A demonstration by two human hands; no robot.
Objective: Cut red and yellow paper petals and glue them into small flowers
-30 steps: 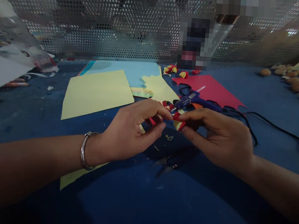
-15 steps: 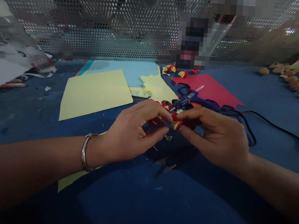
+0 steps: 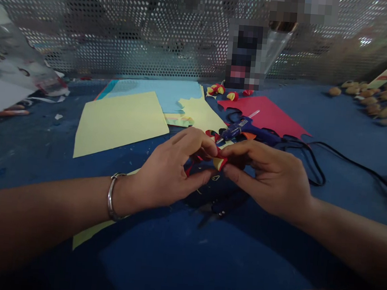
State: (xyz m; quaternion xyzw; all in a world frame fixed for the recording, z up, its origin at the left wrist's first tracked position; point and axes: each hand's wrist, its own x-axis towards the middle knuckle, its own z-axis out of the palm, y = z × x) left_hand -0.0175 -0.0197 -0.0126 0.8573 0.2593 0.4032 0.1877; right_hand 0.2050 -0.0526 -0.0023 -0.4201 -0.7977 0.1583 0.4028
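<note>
Between the two hands is a small folded red and yellow paper piece point(image 3: 219, 163). My right hand point(image 3: 271, 175) pinches its right side with thumb and forefinger. My left hand point(image 3: 176, 168), with a silver bangle at the wrist, is curled with its fingertips at the piece's left edge. Just beyond the fingers a blue glue gun point(image 3: 236, 129) rests on its side, nozzle towards the hands. Red paper scraps point(image 3: 211, 135) lie behind the left fingers. Below the hands, in shadow, is a pair of scissors or snips point(image 3: 213, 212), partly hard to make out.
Yellow sheets point(image 3: 121, 123), a light blue sheet point(image 3: 157, 91) and a cut red sheet point(image 3: 266, 112) lie on the blue table. Several red and yellow folded pieces point(image 3: 232, 96) sit behind. A black cord point(image 3: 353, 162) runs right. Brown nut-like balls point(image 3: 384, 99) and a perforated metal screen point(image 3: 138, 33) stand beyond.
The view has shifted slightly, so things sit a little further left. Both hands stay at the folded paper piece, which has tilted slightly between the fingers.
</note>
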